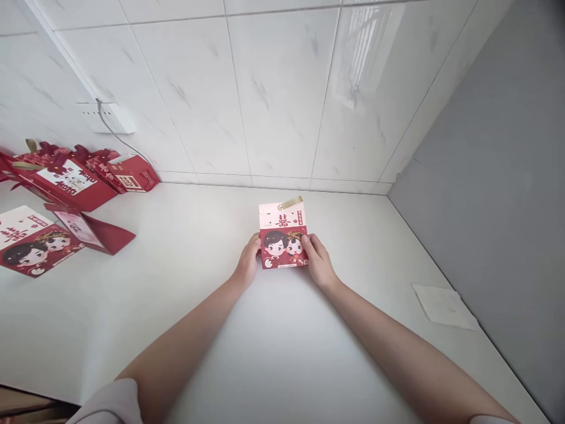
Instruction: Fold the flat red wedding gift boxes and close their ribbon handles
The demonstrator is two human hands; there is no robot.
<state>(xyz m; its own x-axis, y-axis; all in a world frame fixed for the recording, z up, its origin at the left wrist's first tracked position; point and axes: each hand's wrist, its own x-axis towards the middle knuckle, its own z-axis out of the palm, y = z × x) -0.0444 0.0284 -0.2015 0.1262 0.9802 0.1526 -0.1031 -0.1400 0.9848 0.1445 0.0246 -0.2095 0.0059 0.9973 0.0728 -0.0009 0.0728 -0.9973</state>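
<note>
A small red and pink box (pixel 283 247) with two cartoon faces on its front is held upright over the middle of the white table. A gold ribbon (pixel 292 203) shows at its top edge. My left hand (pixel 248 259) grips the box's left side, its fingers partly hidden behind it. On the right side, my right hand (pixel 319 259) holds the box with the thumb on the front, beside the right-hand face.
Red gift boxes (pixel 83 182) stand against the tiled wall at the left. Nearer lie a flat printed card (pixel 35 244) and a folded red card (pixel 103 231). A white sheet (pixel 445 306) lies by the grey panel (pixel 494 194) on the right. A cable hangs from a wall socket (pixel 108 118).
</note>
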